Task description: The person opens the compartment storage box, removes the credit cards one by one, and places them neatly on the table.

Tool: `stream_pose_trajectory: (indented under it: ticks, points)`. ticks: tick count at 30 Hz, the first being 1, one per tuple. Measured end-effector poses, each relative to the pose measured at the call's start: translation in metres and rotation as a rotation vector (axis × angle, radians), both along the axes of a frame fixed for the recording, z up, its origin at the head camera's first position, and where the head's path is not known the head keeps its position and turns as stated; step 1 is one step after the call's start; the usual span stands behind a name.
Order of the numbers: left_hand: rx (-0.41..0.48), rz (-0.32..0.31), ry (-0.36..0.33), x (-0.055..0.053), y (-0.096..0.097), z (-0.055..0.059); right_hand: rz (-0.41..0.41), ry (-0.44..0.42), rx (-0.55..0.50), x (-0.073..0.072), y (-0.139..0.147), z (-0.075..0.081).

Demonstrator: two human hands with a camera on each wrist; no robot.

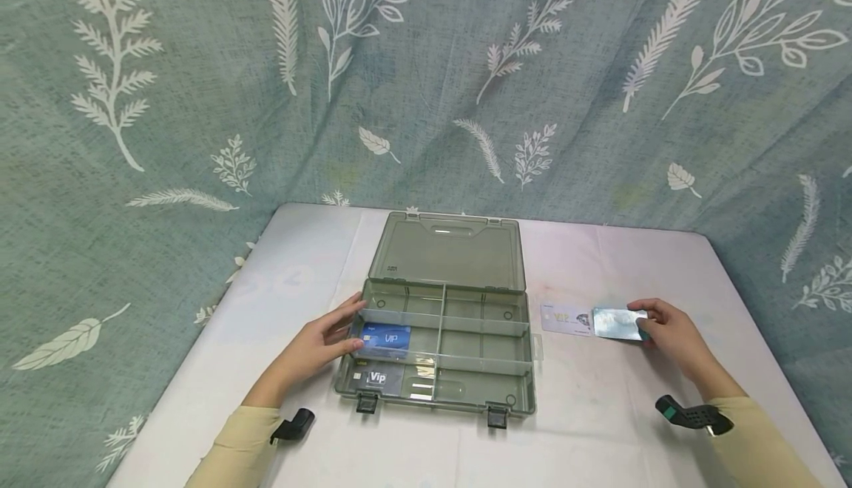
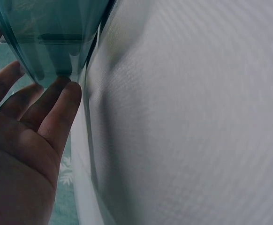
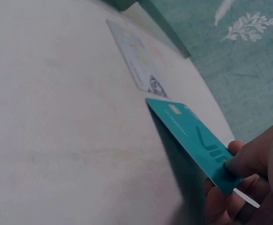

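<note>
My right hand [image 1: 674,329] pinches a teal VIP card [image 3: 200,143] by one end, thumb on top and fingers underneath. In the right wrist view the card slants over the white tabletop with a shadow below it; in the head view glare whitens it. Just left of it lies a pale VIP card [image 1: 566,319], flat. My left hand [image 1: 319,344] touches the left wall of a clear grey-green compartment box [image 1: 484,384] with fairly straight fingers. Inside the box's left column, a blue VIP card [image 1: 386,339] sits in the middle compartment and a dark grey Vip card [image 1: 376,378] in the front one.
The box lid [image 1: 452,251] lies folded back behind the box. Two dark latches [image 1: 497,416] stick out at its front edge. A white cloth covers the table [image 1: 586,421], and a green leaf-patterned curtain [image 1: 426,103] hangs behind and at both sides.
</note>
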State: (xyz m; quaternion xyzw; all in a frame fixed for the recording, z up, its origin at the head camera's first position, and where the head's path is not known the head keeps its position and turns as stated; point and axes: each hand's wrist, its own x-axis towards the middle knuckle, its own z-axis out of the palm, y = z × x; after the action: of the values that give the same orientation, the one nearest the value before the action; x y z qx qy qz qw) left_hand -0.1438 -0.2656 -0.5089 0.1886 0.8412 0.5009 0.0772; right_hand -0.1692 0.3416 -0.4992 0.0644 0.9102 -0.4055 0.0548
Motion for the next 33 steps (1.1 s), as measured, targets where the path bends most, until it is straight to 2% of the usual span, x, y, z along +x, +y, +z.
stream_pose_trajectory:
  ticks: [5,10,15,21,33]
  points:
    - [0.003,0.003,-0.007,0.001,0.000,0.002,0.004,0.060,0.151,-0.003,-0.003,-0.005]
    - [0.004,0.005,-0.010,0.001,0.001,0.003,-0.003,0.053,0.212,-0.005,-0.006,-0.008]
    - [0.001,0.008,-0.012,0.001,0.001,0.003,0.004,0.113,0.263,-0.004,-0.010,-0.011]
    - [-0.004,0.007,-0.004,0.002,0.001,0.002,-0.002,0.179,0.291,-0.003,-0.012,-0.013]
    - [-0.012,0.010,-0.011,0.001,0.001,0.003,-0.050,0.191,0.274,0.001,-0.010,-0.015]
